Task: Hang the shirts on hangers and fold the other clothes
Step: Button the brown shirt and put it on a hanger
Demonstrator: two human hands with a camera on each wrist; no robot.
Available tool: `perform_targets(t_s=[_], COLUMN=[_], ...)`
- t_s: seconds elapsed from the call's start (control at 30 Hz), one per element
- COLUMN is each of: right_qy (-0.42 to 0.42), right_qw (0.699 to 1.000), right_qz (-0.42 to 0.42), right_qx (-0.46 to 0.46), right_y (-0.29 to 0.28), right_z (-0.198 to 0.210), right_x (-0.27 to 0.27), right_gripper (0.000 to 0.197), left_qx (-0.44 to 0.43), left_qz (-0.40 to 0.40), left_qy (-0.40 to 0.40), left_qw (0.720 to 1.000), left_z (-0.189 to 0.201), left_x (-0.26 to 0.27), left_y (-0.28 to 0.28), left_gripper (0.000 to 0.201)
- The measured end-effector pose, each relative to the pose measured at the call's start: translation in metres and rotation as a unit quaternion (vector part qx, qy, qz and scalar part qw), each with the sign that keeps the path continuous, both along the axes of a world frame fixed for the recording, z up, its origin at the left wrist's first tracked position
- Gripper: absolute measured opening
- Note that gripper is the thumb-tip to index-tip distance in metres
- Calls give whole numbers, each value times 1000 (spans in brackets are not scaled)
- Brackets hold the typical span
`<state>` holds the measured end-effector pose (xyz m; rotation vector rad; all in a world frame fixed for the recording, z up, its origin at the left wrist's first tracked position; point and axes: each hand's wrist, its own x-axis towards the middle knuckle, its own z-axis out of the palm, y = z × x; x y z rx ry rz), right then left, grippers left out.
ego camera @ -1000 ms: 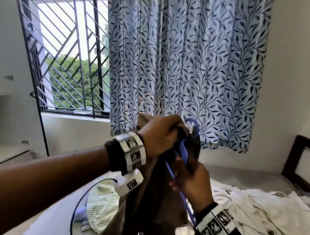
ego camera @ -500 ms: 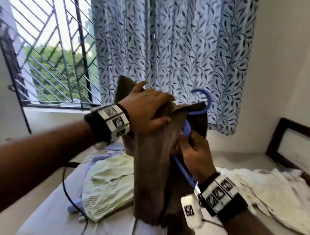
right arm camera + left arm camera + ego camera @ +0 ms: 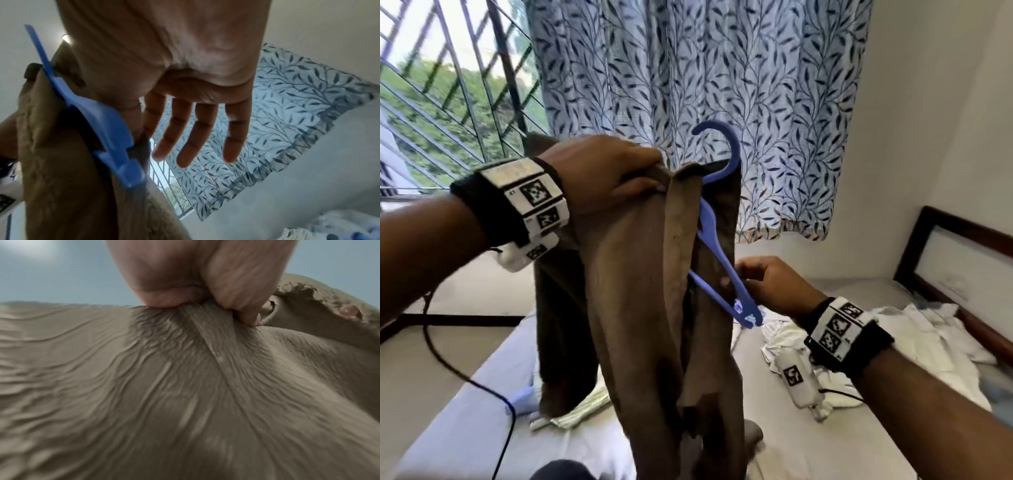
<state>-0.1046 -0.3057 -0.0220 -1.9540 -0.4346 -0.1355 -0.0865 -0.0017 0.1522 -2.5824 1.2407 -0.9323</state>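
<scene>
My left hand (image 3: 599, 171) is clutching the brown shirt (image 3: 633, 291) up high, while my right hand (image 3: 770, 284), fingers loose, is touching the blue hanger (image 3: 717, 260), which is slanting down to the right with its hook up.

Head cam looking forward-down over the bed (image 3: 808, 445). Left wrist cam pressing close on the brown shirt (image 3: 185, 394). Right wrist cam tilting upward past the blue hanger (image 3: 107, 123). All sharing the shirt.

The right hand (image 3: 164, 73) fills the upper frame, fingers (image 3: 189, 138) straight and spread. At left, a blue hanger (image 3: 107, 129) lies against the brown shirt (image 3: 61, 170). Leaf-print curtain (image 3: 287, 113) at right.
</scene>
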Motion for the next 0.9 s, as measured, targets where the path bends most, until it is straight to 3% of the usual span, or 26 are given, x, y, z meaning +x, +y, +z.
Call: perform_targets(t_s=[0.13,0.27,0.4,0.5,0.6,0.67,0.7,0.77,0.83,0.9], right_qy=[-33,-147,-180,-183,-168,-182,-238,-381,-389,-341], right_qw=[993,958,929,948,979,982,968,902,857,851], right_qz=[-115,-191,-221,-190,-72,-1,-6,-88,-130,-137], right_qx=[-1,-154,-236,-180,-93,-58,-76,-184,-312,-376], right_y=[-16,-26,-26,-4,24,23,14,-14,-38,-41], right_z=[16,55,93,108,117,129,133,139,136,124], right_x=[20,28,18,17,7,-4,-3,6,11,12], right_gripper=[13,14,18,19,13,11,15,26,47,60], left_qx=[8,9,-29,-91,-145,-179,-202,-253,-293,-308], left_qz=[33,39,43,60,65,56,54,45,39,42], left_qy=[18,42,26,1,9,18,19,10,-6,-14], left_qw=[999,998,998,994,987,982,978,966,955,950], left_z=[-16,-28,-29,-33,-39,-44,-45,-42,-37,-32], left_x=[3,6,5,6,8,9,7,4,1,0], left_y=[23,25,20,12,3,4,8,17,24,28], left_gripper=[67,58,60,57,52,51,50,47,44,40])
